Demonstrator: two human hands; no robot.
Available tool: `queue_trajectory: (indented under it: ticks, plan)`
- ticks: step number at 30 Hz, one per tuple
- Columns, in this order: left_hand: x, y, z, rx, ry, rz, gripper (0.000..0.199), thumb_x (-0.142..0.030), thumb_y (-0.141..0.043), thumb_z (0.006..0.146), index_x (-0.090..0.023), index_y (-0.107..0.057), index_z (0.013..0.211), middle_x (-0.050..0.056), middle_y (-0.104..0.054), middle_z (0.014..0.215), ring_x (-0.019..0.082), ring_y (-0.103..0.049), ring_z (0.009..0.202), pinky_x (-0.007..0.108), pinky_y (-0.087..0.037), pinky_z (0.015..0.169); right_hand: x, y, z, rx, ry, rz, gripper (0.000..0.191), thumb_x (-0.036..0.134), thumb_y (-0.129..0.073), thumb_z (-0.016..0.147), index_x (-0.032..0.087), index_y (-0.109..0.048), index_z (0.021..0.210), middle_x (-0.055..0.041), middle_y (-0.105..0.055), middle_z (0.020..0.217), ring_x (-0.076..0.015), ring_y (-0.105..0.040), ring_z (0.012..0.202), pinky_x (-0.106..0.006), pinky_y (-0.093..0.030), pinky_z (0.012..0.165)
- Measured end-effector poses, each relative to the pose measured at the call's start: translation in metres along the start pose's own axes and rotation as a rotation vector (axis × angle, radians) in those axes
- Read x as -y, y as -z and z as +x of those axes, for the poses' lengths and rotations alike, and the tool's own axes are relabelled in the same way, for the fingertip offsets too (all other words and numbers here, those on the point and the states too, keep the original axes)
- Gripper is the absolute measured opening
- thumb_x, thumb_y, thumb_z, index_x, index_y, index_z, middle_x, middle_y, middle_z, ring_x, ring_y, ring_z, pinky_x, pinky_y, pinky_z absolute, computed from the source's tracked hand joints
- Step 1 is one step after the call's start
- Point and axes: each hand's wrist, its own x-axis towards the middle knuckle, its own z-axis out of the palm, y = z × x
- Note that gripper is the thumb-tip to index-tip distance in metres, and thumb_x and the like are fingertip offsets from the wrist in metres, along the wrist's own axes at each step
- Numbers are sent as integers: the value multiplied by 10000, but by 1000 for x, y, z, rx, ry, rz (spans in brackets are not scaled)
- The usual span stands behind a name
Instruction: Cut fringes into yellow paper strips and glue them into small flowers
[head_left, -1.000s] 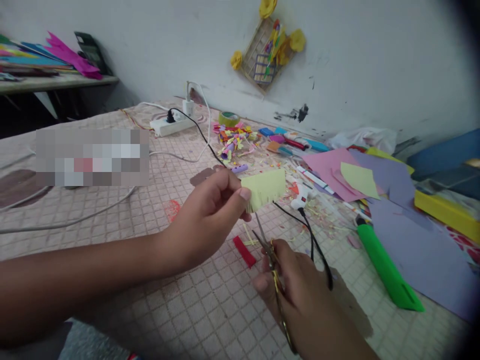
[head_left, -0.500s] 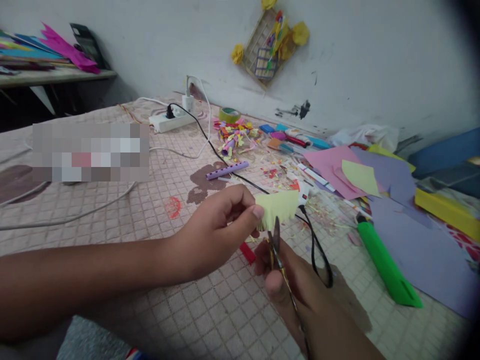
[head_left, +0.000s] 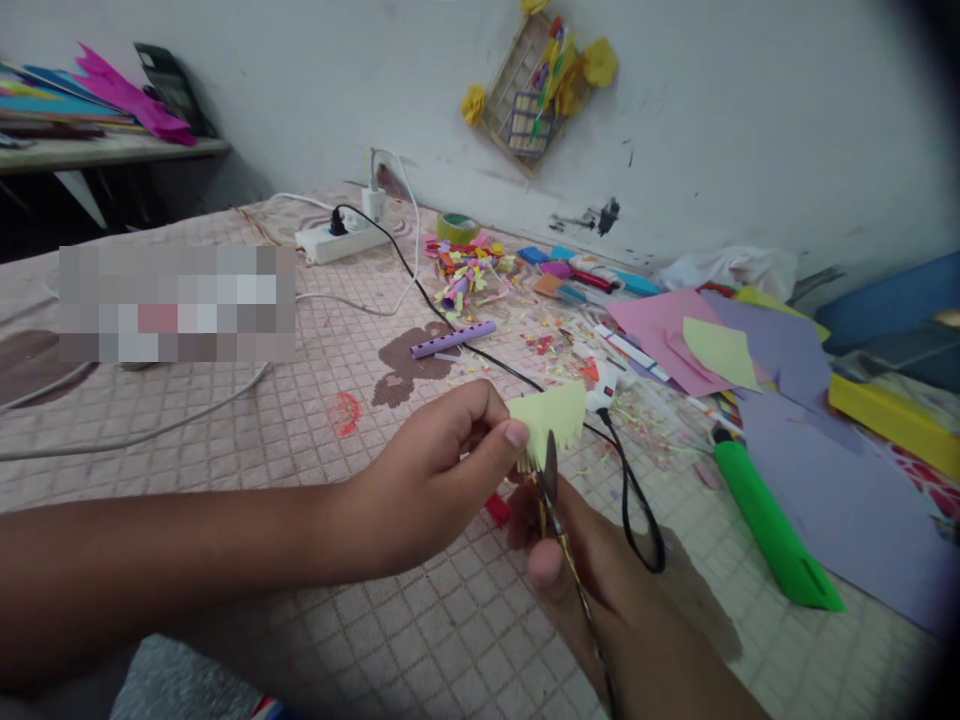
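Observation:
My left hand (head_left: 457,455) pinches a small pale yellow piece of paper (head_left: 551,412) between thumb and fingers. The lower edge of the paper is cut into a fringe of narrow strips. Below it, my right hand (head_left: 577,560) is wrapped round a pair of scissors (head_left: 553,490) whose blades point up at the fringed edge, slightly apart. My right fingers are partly hidden behind the scissors. Near them on the cloth lies a small red piece (head_left: 496,510), partly covered by my hands.
A glue gun's white body (head_left: 602,388) with a black cord lies behind the paper. To the right are a green cutter (head_left: 776,525) and purple sheets (head_left: 847,500). Further back are a purple punched tube (head_left: 454,340), paper scraps (head_left: 476,270), green tape (head_left: 457,228) and a power strip (head_left: 341,243).
My left hand has lowered slightly, bringing the yellow paper down and tilting it against the scissor blades. My right hand has stayed almost in place.

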Motion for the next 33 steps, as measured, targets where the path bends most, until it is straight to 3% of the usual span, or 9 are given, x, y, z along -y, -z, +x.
queue_trajectory:
  ticks: [5, 12, 18, 22, 29, 33]
  plan:
    - [1, 0, 0, -12, -17, 28, 180, -271, -417, 871, -167, -433, 725, 0, -522, 694, 110, -494, 646, 263, -434, 593, 1, 0, 0, 23, 4, 6, 412, 604, -360, 834, 257, -568, 915, -24, -605, 735, -218, -604, 705, -311, -457, 557]
    - [1, -1, 0, 8, -47, 22, 184, -267, -402, 882, -173, -425, 724, -4, -503, 686, 101, -478, 641, 240, -416, 571, 5, 2, 2, -138, 65, -66, 425, 646, -370, 803, 293, -607, 793, 11, -624, 643, -171, -570, 555, -252, -443, 473]
    - [2, 1, -1, 3, -71, 71, 191, -257, -398, 884, -173, -409, 713, -21, -451, 666, 86, -415, 607, 224, -390, 550, 3, 4, 3, -92, 81, -62, 456, 655, -352, 816, 275, -603, 835, 7, -646, 682, -171, -606, 601, -247, -459, 492]
    - [2, 1, 0, 14, -78, 48, 187, -254, -392, 892, -169, -417, 728, -19, -466, 682, 82, -426, 620, 215, -393, 563, 3, 3, 3, -128, 131, -101, 429, 628, -340, 828, 288, -601, 840, 11, -660, 701, -166, -596, 591, -242, -451, 481]
    - [2, 2, -1, 12, -65, 89, 209, -285, -395, 891, -178, -402, 712, -20, -426, 675, 92, -385, 612, 232, -366, 555, 5, 4, 2, -49, 61, -31, 433, 633, -361, 820, 271, -598, 837, -4, -650, 702, -186, -597, 612, -278, -463, 523]
    - [2, 2, 0, 21, -65, 93, 205, -288, -390, 885, -185, -392, 708, -19, -408, 668, 99, -365, 601, 239, -352, 540, 5, 4, 3, -78, 77, -20, 385, 608, -390, 817, 280, -590, 798, 3, -639, 681, -182, -576, 584, -277, -453, 516]
